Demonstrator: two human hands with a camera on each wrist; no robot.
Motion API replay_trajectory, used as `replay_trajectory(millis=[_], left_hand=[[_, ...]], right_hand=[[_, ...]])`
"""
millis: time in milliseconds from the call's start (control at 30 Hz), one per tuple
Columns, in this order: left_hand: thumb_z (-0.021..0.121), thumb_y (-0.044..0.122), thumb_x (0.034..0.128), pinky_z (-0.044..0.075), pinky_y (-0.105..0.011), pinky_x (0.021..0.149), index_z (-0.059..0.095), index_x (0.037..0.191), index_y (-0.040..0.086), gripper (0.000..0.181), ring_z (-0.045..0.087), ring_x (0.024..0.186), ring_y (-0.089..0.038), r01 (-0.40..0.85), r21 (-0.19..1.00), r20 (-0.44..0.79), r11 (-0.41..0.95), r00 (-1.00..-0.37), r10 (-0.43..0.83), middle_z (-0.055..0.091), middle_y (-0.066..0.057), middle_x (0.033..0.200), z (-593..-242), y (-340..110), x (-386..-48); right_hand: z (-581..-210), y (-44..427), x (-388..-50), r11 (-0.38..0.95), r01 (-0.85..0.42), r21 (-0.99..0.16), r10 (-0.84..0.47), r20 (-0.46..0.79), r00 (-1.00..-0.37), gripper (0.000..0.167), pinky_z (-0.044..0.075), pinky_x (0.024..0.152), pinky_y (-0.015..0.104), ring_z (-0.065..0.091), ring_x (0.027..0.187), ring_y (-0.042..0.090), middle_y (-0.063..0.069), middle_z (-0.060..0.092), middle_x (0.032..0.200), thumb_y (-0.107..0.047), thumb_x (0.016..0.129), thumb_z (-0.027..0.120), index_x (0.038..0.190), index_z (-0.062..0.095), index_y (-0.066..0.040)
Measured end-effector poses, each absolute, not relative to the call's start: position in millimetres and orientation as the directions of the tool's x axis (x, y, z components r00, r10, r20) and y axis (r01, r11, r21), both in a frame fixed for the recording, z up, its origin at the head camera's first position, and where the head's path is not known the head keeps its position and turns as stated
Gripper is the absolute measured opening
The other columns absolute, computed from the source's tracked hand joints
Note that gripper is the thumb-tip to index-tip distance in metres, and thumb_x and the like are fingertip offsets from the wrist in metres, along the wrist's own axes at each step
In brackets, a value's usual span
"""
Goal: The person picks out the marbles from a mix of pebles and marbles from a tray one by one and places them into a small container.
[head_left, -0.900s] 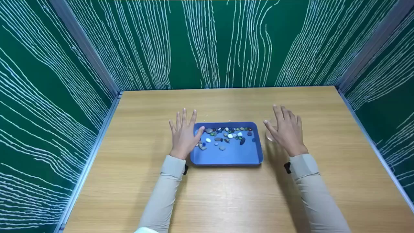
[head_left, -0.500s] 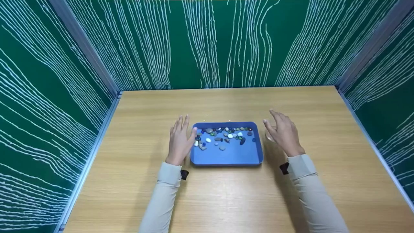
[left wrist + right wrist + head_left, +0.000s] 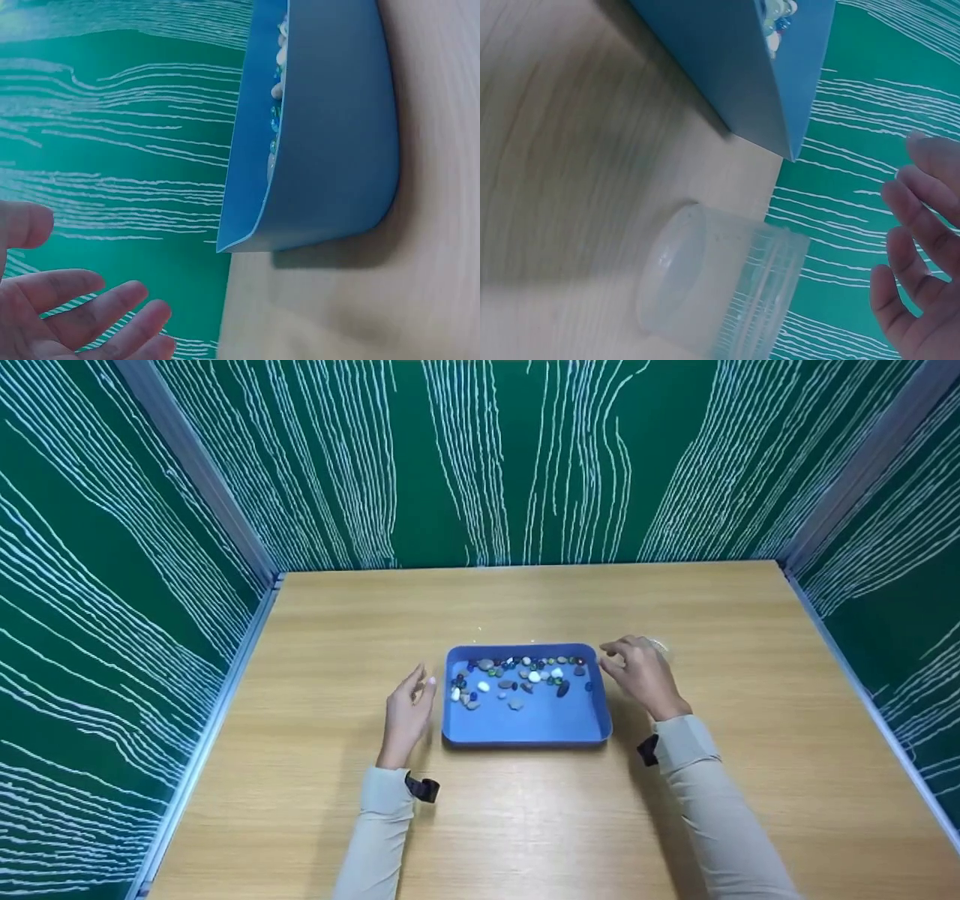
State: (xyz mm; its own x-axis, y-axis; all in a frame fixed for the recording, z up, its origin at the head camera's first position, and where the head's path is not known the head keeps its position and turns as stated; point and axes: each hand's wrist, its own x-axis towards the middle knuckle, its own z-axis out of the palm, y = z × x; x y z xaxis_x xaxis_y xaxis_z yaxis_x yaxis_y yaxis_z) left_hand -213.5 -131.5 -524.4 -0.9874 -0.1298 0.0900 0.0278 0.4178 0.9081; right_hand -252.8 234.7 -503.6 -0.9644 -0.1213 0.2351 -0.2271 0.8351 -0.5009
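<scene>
A blue plastic tray (image 3: 555, 724) lies on the table, with pebbles (image 3: 515, 704) and glass beads (image 3: 551, 681) mostly along its far and left sides. Left of the tray, my left hand (image 3: 407, 712) is held in the air, touching nothing; the left wrist view shows its fingers (image 3: 86, 319) apart and relaxed. My right hand (image 3: 645, 675) hovers by the tray's right edge with loosely bent fingers and nothing in them. Under it stands a clear plastic jar (image 3: 720, 285), upright and without a lid; from the head only a bit of its rim (image 3: 658, 646) shows.
The wooden table (image 3: 510, 825) carries a few tiny white specks behind the tray. Green walls (image 3: 517, 465) with white wavy lines close in the back and both sides. Dark straps (image 3: 422, 788) with cameras sit at the wrists.
My left hand has drawn back from over the tray's left edge toward me, its spread fingers coming closer together. My right hand has come nearer the tray, its fingers bending, uncovering the jar's far rim.
</scene>
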Motion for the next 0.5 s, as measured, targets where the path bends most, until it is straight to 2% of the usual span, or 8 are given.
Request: replay_trajectory(millis=[267, 500], left_hand=[[0.058, 0.017, 0.095, 0.054, -0.039, 0.092, 0.059, 0.126, -0.005, 0.038, 0.062, 0.104, -0.031, -0.052, 0.939, 0.022, 0.339, -0.977, -0.211, 0.065, -0.021, 0.121, -538, -135, -206], [0.059, 0.016, 0.0938, 0.054, -0.037, 0.09, 0.062, 0.122, -0.005, 0.035, 0.062, 0.101, -0.028, -0.107, 0.943, -0.044, 0.316, -0.978, -0.202, 0.066, -0.021, 0.117, -547, -135, -203]], right_hand=[[-510, 231, -262, 0.838, -0.261, -0.479, -0.203, 0.171, -0.964, 0.022, 0.054, 0.077, 0.044, 0.056, 0.096, 0.033, 0.019, 0.067, 0.104, -0.01, 0.089, 0.067, 0.105, 0.071, 0.003], [-513, 228, -266, 0.856, -0.279, -0.435, -0.248, 0.128, -0.96, 0.019, 0.053, 0.076, 0.044, 0.056, 0.094, 0.032, 0.016, 0.069, 0.101, -0.009, 0.086, 0.07, 0.101, 0.073, 0.001]])
